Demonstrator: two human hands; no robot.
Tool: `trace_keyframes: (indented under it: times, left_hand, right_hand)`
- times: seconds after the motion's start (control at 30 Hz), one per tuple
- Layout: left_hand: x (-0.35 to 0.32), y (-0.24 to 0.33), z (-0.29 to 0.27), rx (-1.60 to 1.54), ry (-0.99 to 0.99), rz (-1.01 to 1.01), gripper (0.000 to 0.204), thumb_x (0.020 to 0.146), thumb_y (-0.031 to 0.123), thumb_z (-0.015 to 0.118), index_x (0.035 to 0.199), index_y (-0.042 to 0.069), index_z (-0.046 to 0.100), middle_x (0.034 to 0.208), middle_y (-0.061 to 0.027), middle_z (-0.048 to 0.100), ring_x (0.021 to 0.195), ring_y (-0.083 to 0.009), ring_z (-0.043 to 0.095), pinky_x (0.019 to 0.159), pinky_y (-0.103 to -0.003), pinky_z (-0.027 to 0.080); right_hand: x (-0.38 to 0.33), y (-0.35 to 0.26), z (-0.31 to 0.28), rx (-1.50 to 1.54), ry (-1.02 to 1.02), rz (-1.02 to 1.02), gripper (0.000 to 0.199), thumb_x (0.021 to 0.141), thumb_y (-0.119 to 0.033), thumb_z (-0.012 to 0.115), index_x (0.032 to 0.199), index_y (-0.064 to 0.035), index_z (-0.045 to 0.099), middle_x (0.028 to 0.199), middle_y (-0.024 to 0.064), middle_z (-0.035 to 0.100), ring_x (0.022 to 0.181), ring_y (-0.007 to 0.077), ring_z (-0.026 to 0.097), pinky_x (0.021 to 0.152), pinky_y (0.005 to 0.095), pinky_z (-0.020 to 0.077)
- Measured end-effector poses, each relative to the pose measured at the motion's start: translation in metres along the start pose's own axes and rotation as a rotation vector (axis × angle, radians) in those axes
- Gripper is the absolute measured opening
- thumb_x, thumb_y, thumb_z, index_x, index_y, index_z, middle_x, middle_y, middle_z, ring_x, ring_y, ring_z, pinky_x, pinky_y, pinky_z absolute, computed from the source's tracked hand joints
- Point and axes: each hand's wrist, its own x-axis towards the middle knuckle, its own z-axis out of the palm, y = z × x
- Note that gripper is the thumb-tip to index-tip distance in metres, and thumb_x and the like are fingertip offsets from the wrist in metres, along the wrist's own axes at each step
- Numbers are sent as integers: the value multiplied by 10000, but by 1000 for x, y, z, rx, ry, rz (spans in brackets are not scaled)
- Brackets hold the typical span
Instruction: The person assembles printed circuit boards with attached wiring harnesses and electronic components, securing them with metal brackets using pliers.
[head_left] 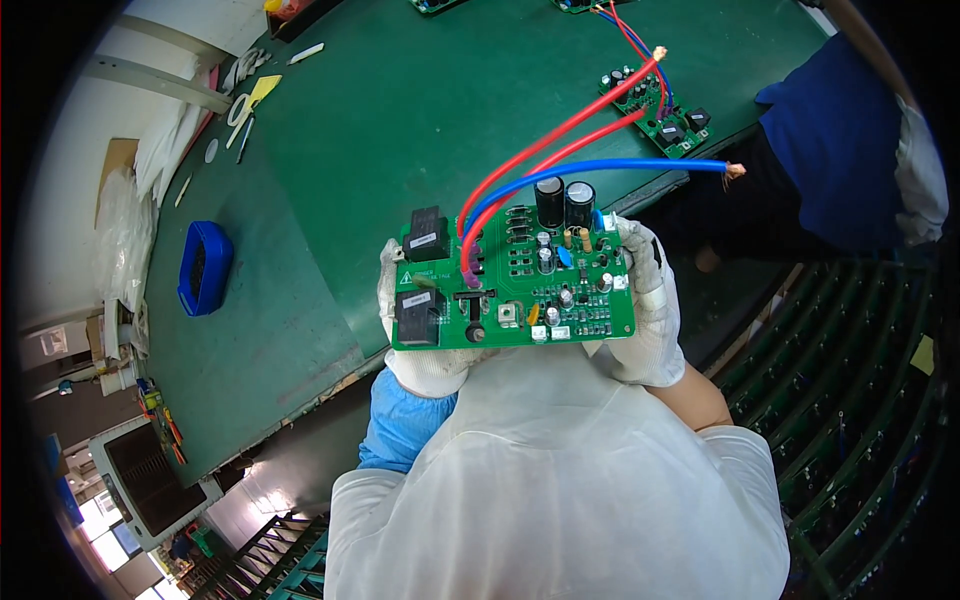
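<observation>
A green circuit board [500, 300] is held up in front of my chest, its component side facing up. My left hand [430, 365], in a white glove, grips its left edge; most of those fingers are behind the board. My right hand [650, 300], also gloved, has its fingers wrapped round the right edge. Two black relays [428, 235] sit on the board's left side, and black capacitors [579, 203] stand at its top. Two thick red wires [550, 140] and a blue wire [630, 165] rise from it and stretch to the upper right, with bare copper ends.
Another wired circuit board [660, 115] lies on the green table [300, 180] at the far right. A blue tray [205, 268] stands at left, near tape, a yellow-handled tool and a pen. At right is a person in blue [850, 140], beside dark slotted racks [850, 400].
</observation>
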Motion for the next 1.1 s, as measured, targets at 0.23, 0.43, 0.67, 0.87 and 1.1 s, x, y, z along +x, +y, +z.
trace_keyframes:
  times: [0.23, 0.43, 0.67, 0.87, 1.1]
  left_hand:
    - [14, -10, -7, 147, -120, -139, 651, 935, 511, 312, 1311, -15, 391, 1288, -225, 478, 1141, -371, 511, 941, -482, 462]
    - [14, -18, -10, -314, -222, -288, 664, 915, 534, 355, 1321, 11, 400, 1308, -216, 463, 1166, -372, 490, 981, -513, 417]
    - [17, -12, -20, -492, -207, -385, 655, 912, 545, 330, 1307, 32, 432, 1312, -211, 471, 1158, -390, 498, 980, -540, 403]
    - [14, -14, -17, -357, -199, -294, 671, 898, 513, 444, 1353, 28, 356, 1294, -194, 465, 1107, -341, 519, 970, -490, 437]
    - [16, -8, -28, 245, 118, -68, 566, 911, 512, 356, 1239, 72, 492, 1227, -178, 543, 1099, -343, 544, 938, -498, 445]
  right_hand:
    - [0, -2, -1, -208, -1, -12, 460, 949, -423, 464, 1166, -18, 448, 820, 52, 581, 600, 60, 509, 527, 191, 413]
    - [0, -3, -1, -271, -54, -6, 513, 938, -457, 463, 1158, 6, 445, 740, 83, 579, 442, 59, 429, 411, 184, 346]
    - [1, -1, -1, -265, -26, -32, 519, 927, -461, 484, 1143, 10, 463, 734, 81, 578, 436, 59, 425, 406, 184, 342]
    - [0, 0, -1, -272, -39, -28, 519, 926, -467, 486, 1138, 6, 468, 731, 74, 578, 437, 53, 424, 406, 183, 340]
    - [4, -3, 5, -242, 75, 37, 447, 943, -420, 481, 1117, -8, 482, 735, 45, 575, 538, 49, 491, 453, 176, 360]
